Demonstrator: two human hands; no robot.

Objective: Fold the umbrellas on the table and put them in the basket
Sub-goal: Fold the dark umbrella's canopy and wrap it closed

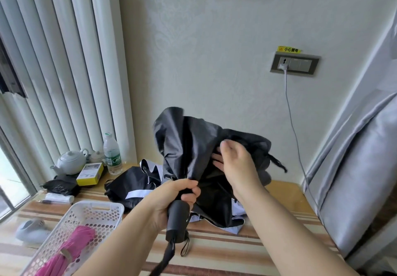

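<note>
Gripping black umbrella [193, 146] at canopy base above handle, left fingers [191, 189] clamped, held over counter [214, 247]. Right fingers [219, 159] relaxed, apart against loose fabric. Risk: pleats bunch, strap [279, 165] snags, won't fit left basket [103, 208].

Striped surface [225, 252]: white basket [90, 213] near left edge; black-and-white umbrella [133, 181] mid-surface; teapot [69, 162], bottle [112, 154], yellow box [90, 173] far left corner.

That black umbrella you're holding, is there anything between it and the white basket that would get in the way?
Nothing visible blocks the way. The black umbrella is up in the air, its handle gripped by the left hand, and the basket sits open-topped below and to the left. A pink umbrella already lies inside, leaving room beside it.
</note>
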